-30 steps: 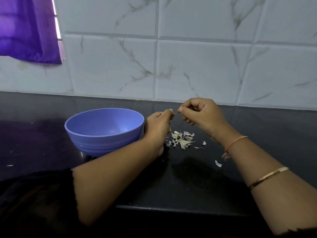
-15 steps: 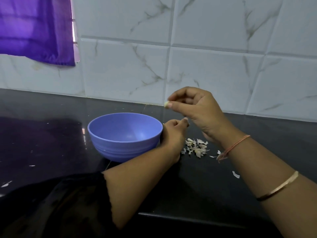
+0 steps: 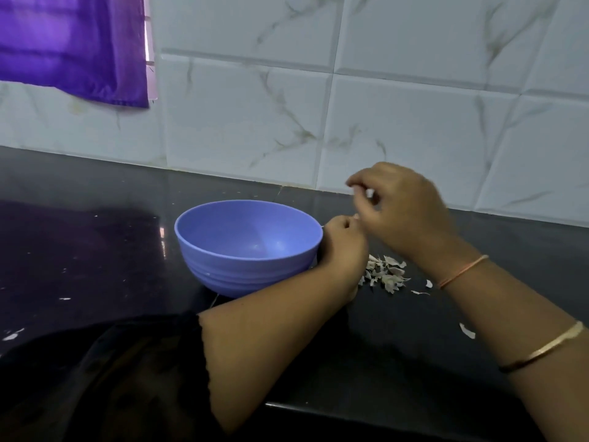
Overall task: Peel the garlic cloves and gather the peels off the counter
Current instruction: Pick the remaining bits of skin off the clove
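A blue-violet bowl (image 3: pixel 242 272) stands on the black counter (image 3: pixel 95 250); I see nothing in the part of its inside that shows. My left hand (image 3: pixel 345 247) rests on the counter against the bowl's right side, with its fingers curled into a fist; nothing shows in it except a pale speck at the fingertips. Just above it and to the right hovers my right hand (image 3: pixel 406 215), blurred by motion and with curled fingers. I cannot tell whether it holds a clove. A small pile of garlic peels (image 3: pixel 387 272) lies on the counter between my two wrists.
Stray peel flakes lie to the right of the pile (image 3: pixel 429 283) and nearer me (image 3: pixel 467 330), with a few more at far left (image 3: pixel 11 336). A white tiled wall (image 3: pixel 398 106) closes the back. A purple curtain (image 3: pixel 73 46) hangs at upper left. The counter's front edge (image 3: pixel 366 409) is close.
My right hand lifted the clove away from the left hand and up over the bowl's rim, then drew back to the right. The left hand stayed by the bowl. The camera view shifted.
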Available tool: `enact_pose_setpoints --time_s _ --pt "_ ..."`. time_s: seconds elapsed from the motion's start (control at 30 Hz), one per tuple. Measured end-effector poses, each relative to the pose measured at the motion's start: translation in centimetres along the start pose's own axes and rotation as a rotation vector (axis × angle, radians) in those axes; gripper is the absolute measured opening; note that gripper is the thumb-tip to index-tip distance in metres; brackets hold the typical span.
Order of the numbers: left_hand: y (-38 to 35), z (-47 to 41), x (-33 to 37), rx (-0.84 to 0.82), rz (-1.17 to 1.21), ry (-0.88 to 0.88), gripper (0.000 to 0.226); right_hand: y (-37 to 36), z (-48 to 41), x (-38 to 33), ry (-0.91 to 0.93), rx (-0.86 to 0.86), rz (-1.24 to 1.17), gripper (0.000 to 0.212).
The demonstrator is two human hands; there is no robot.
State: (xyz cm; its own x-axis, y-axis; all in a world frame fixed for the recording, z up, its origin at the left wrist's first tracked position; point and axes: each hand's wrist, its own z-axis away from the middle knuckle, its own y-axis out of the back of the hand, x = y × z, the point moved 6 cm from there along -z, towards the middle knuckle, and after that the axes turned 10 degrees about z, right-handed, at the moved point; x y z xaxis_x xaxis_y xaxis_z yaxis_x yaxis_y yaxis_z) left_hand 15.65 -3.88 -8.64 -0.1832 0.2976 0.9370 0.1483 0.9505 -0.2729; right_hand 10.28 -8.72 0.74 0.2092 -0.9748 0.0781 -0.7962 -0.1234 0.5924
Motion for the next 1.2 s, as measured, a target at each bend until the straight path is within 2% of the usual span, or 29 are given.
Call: enact_pose_setpoints --time_s 0.07,0.13,0.3,0.5,0.57,0.73,0.93,1.0,1.2 --pt "0.0 -0.2 0.1 0.081 0.022 0.019 0.022 -0.4 0.7 3.2 -0.098 -0.049 0.039 0.02" --pt "0.0 -0.1 0.3 0.091 0.045 0.013 0.019 -1.2 1.7 5.8 -0.173 -0.141 -0.016 0.014" --pt "0.4 -0.2 0.2 0.129 0.039 0.016 0.007 -3.6 3.8 8.4 -0.254 -0.392 -0.132 0.006" --pt "0.6 0.1 0.1 0.138 0.021 0.037 0.01 -5.8 5.0 6.8 -0.222 -0.593 -0.069 0.028" --pt "0.6 0.2 0.1 0.142 0.034 0.055 0.008 -6.4 5.1 6.5 -0.214 -0.632 -0.041 0.027" --pt "0.7 0.3 0.2 0.161 0.038 0.064 0.007 -6.3 4.9 6.6 -0.209 -0.584 -0.073 0.016" --pt "0.7 0.2 0.2 0.174 0.032 0.063 0.009 -5.0 4.5 6.6 -0.349 -0.401 -0.499 0.004" --pt "0.7 0.2 0.1 0.176 0.031 0.059 0.007 -4.8 4.5 6.5 -0.386 -0.394 -0.617 0.005" --pt "0.6 0.1 0.1 0.137 -0.011 0.045 0.007 -4.6 4.5 6.5 -0.42 -0.387 -0.773 0.013"
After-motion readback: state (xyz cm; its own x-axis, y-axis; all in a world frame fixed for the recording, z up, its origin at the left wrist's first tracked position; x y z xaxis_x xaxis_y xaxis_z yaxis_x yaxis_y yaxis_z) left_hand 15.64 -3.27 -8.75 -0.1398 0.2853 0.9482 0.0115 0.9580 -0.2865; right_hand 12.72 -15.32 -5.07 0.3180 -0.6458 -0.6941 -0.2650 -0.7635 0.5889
